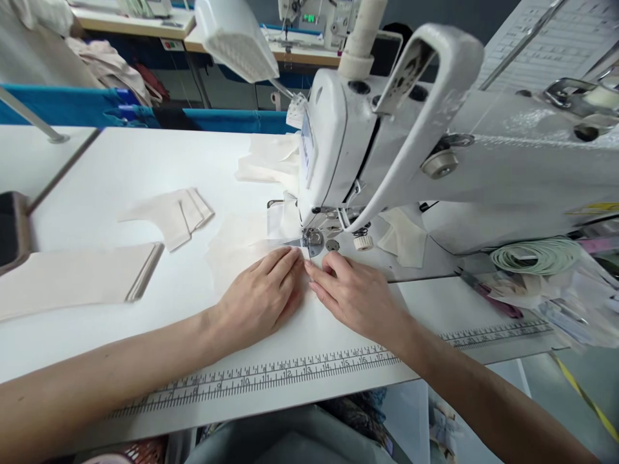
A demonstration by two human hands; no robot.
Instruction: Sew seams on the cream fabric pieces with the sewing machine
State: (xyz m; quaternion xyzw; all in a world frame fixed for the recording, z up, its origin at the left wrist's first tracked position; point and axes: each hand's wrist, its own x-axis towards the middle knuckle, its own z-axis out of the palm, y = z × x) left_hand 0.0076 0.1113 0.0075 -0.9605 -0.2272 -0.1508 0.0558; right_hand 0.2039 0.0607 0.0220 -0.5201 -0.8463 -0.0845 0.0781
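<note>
A cream fabric piece [236, 248] lies under the presser foot [312, 240] of a white sewing machine [333, 142]. My left hand [264, 287] is closed at the fabric just left of the foot, fingers together and bent, thumb mostly hidden beneath. Right in front of the foot, my right hand [353, 290] pinches the fabric's near edge between thumb and fingers. The fingertips of both hands almost meet there. How much cloth lies under the palms is hidden.
Stacked cream cut pieces [82, 277] and a smaller stack [174, 216] lie left; more fabric [271, 161] sits behind the needle. A ruler strip [290, 374] runs along the front edge. Snips [488, 293] and coiled green cord [536, 254] are at right.
</note>
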